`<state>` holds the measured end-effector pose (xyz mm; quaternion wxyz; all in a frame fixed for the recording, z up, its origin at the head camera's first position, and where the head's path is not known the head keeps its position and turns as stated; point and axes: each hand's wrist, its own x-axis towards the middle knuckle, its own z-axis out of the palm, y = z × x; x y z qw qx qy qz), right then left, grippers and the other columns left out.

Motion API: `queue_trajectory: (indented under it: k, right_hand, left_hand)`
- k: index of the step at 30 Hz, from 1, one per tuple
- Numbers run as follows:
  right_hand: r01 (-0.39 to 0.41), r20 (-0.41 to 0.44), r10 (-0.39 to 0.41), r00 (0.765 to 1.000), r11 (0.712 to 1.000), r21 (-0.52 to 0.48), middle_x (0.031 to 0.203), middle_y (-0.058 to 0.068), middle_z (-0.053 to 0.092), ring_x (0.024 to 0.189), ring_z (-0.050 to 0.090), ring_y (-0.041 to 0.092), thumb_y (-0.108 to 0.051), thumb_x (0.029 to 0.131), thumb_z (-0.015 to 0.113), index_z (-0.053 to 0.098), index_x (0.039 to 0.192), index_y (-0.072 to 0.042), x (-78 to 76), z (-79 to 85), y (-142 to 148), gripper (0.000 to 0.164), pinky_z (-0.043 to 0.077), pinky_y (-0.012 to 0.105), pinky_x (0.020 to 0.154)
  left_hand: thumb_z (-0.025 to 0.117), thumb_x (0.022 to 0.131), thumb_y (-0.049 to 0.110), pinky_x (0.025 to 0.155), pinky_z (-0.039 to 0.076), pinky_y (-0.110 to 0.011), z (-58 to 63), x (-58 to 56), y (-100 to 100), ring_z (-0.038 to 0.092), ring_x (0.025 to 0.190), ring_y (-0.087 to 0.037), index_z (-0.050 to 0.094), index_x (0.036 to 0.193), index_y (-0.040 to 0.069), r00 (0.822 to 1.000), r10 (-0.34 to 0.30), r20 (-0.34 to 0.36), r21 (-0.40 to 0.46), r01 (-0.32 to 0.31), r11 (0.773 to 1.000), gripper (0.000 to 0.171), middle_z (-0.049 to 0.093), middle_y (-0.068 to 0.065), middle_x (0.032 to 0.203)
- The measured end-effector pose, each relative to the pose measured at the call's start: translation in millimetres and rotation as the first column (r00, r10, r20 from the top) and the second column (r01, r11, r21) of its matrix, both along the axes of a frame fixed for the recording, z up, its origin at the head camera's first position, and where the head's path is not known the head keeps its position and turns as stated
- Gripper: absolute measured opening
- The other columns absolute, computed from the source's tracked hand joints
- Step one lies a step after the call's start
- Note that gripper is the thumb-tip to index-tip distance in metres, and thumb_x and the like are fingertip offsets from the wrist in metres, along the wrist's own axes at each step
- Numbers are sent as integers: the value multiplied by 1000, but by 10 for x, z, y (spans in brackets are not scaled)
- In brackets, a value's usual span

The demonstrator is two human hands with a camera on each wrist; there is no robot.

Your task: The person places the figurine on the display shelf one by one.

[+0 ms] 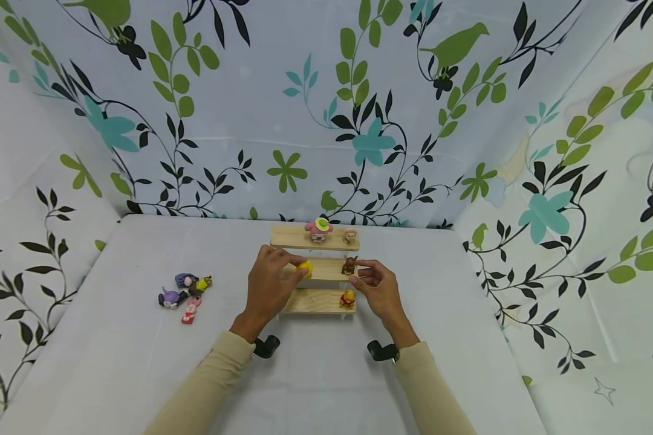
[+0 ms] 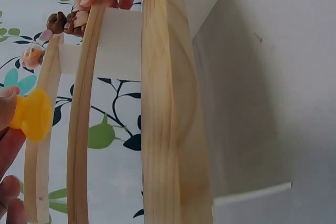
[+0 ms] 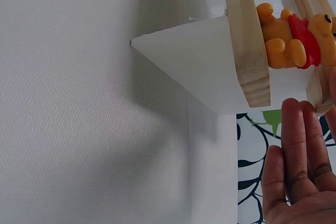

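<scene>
My left hand point(image 1: 272, 281) pinches a small yellow toy point(image 2: 34, 115) between thumb and fingertips, above the left part of the middle step of a wooden tiered stand point(image 1: 310, 300). Its smooth rounded end shows in the left wrist view; the rest is covered by fingers. My right hand point(image 1: 380, 290) is at the stand's right end, fingers mostly straight, its fingertips beside a brown figurine point(image 1: 349, 264) on the middle step. Whether they touch it is unclear. A yellow bear figurine in a red shirt point(image 3: 296, 38) sits on the lowest step, near that hand.
On the top step stand a pink figurine point(image 1: 318, 229) and a small tan figurine point(image 1: 350, 236). Several figurines lie clustered at the left of the white table, among them a purple one point(image 1: 171, 298) and a pink-red one point(image 1: 189, 310). Patterned cloth point(image 1: 283, 121) hangs behind.
</scene>
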<state>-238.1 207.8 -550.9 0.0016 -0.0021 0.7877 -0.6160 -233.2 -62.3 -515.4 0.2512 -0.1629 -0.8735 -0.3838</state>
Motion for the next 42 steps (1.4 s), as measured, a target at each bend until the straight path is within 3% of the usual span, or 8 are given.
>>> queue_trajectory:
  k: [9,19,25,34,42]
  right_hand:
    - [-20,41,19,999,999,38,122,21,67,102,68,25,-15,98,79,69,137,-10,36,182,-50,40,58,22,83]
    - [-3,-4,3,1000,1000,6,120,17,68,99,68,22,-26,96,81,70,135,-19,-5,-6,-37,41,58,21,82]
    - [-6,-20,6,1000,1000,6,120,17,67,99,68,23,-28,96,81,70,135,-19,-4,-12,-28,41,58,21,82]
    - [14,25,-15,1000,1000,23,123,18,67,100,68,21,-18,98,79,69,138,-16,-8,1,-21,41,58,21,83]
    - [2,27,-2,1000,1000,11,119,23,67,100,70,25,-13,98,78,69,136,-10,99,243,-79,39,58,20,82]
  left_hand:
    - [91,86,26,79,53,-42,-41,-48,169,58,99,-23,85,105,15,1000,-8,10,-12,8,1000,22,77,-2,95]
    - [91,85,27,78,51,-38,-96,-88,265,56,95,-22,85,107,14,1000,28,2,-111,-27,993,26,77,-2,96]
    - [92,83,30,77,49,-36,-126,-94,275,54,91,-22,85,107,13,998,47,-52,-129,-54,990,30,76,-2,93]
    - [93,81,31,76,46,-35,-134,-89,279,51,88,-22,85,111,14,996,39,-81,-120,-48,992,36,79,-3,96]
    - [93,82,34,76,47,-36,-131,-68,214,52,91,-23,84,113,15,998,36,-58,-102,-42,994,37,77,-2,97]
